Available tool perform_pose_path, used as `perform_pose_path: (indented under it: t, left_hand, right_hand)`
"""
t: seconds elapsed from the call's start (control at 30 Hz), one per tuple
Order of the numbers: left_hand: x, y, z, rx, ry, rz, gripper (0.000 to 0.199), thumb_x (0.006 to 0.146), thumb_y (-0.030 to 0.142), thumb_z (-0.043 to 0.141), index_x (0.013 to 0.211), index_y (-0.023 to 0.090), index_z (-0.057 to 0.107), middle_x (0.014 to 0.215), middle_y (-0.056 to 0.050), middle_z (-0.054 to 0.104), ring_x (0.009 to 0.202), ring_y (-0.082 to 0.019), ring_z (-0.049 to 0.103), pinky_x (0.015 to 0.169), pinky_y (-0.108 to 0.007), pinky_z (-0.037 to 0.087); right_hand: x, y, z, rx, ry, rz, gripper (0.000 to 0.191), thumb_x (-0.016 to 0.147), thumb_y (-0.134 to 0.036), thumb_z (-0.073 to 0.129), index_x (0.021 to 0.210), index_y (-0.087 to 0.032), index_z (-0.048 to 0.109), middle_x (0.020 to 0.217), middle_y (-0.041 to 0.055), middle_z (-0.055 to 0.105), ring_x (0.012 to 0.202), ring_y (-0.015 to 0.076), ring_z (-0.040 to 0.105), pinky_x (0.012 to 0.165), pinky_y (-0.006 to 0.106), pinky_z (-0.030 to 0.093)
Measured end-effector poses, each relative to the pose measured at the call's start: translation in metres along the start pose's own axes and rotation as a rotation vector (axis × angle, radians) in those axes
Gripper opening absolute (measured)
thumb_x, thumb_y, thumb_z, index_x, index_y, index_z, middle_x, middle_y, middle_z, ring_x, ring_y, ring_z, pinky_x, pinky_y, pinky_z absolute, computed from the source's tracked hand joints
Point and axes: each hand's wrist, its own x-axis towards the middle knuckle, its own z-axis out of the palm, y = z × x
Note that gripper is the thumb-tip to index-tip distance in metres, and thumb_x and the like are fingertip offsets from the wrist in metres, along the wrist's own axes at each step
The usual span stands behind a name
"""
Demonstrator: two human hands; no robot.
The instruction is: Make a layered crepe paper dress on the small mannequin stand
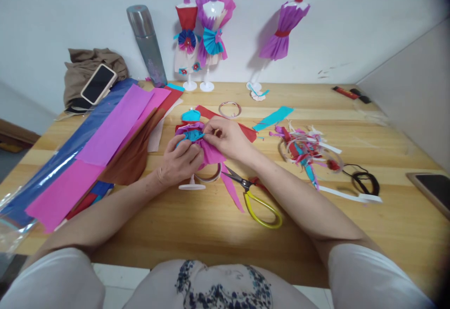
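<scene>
Through my feed, three far dolls [284, 32] look dressed, while the paper dress [211, 153] in the middle seems only part made. The left hand [180, 161] grips that dress and the right hand [228, 139] pinches its blue trim [194, 135]; I can read no words, even on the far-right red tube [344, 93].

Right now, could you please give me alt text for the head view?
A person's left hand holds ruffled pink-and-blue material while the right hand pinches at it, over a wooden table. Scissors lie nearby; three small dressed mannequins and a flask stand by the wall.
</scene>
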Motion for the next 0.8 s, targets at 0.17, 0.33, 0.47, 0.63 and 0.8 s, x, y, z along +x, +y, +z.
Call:
perform_pose_path:
  t: [0.17, 0.33, 0.47, 0.63, 0.8]
  left_hand:
    - [0.0, 0.0008, 0.0036, 0.079, 0.031, -0.135, 0.014, 0.094, 0.011, 0.059, 0.094, 0.022, 0.067, 0.082, -0.003, 0.071, 0.081, -0.019, 0.057, 0.094, -0.039, 0.046]
    - [0.0063, -0.0022, 0.0058, 0.137, 0.058, -0.182, 0.013, 0.092, 0.01, 0.06, 0.088, 0.021, 0.066, 0.077, -0.003, 0.069, 0.078, -0.02, 0.053, 0.089, -0.038, 0.044]
    - [0.0062, -0.0042, 0.0057, 0.163, 0.074, -0.161, 0.015, 0.09, 0.007, 0.062, 0.081, 0.02, 0.064, 0.075, -0.002, 0.068, 0.078, -0.019, 0.052, 0.089, -0.037, 0.044]
    - [0.0034, -0.0015, 0.006, 0.174, 0.038, -0.144, 0.021, 0.09, 0.005, 0.059, 0.076, 0.021, 0.061, 0.077, -0.002, 0.067, 0.079, -0.018, 0.054, 0.09, -0.037, 0.046]
    - [-0.003, -0.0002, 0.0071, 0.181, -0.005, -0.131, 0.022, 0.094, 0.008, 0.054, 0.078, 0.022, 0.062, 0.083, -0.002, 0.07, 0.083, -0.018, 0.057, 0.096, -0.04, 0.046]
  right_hand:
    - [0.0006, 0.0012, 0.002, 0.067, -0.012, 0.01, 0.009, 0.077, -0.014, 0.058, 0.069, -0.019, 0.056, 0.077, 0.0008, 0.059, 0.07, 0.0147, 0.055, 0.064, 0.027, 0.042]
    - [-0.0001, 0.0023, 0.0042, 0.08, -0.001, 0.007, 0.01, 0.076, -0.014, 0.058, 0.068, -0.019, 0.056, 0.077, 0.001, 0.06, 0.07, 0.0148, 0.055, 0.064, 0.027, 0.041]
    - [-0.0009, 0.0031, 0.0058, 0.071, 0.027, 0.012, 0.009, 0.078, -0.015, 0.059, 0.07, -0.019, 0.057, 0.077, 0.0015, 0.061, 0.069, 0.0147, 0.055, 0.063, 0.026, 0.041]
    - [-0.0016, 0.0016, 0.0051, 0.058, 0.028, 0.036, 0.008, 0.078, -0.015, 0.059, 0.071, -0.019, 0.059, 0.079, 0.002, 0.064, 0.068, 0.0151, 0.056, 0.063, 0.027, 0.042]
    - [-0.0004, 0.0046, 0.0056, 0.057, 0.052, 0.02, 0.01, 0.078, -0.018, 0.06, 0.068, -0.02, 0.058, 0.076, 0.0019, 0.063, 0.07, 0.016, 0.056, 0.065, 0.028, 0.041]
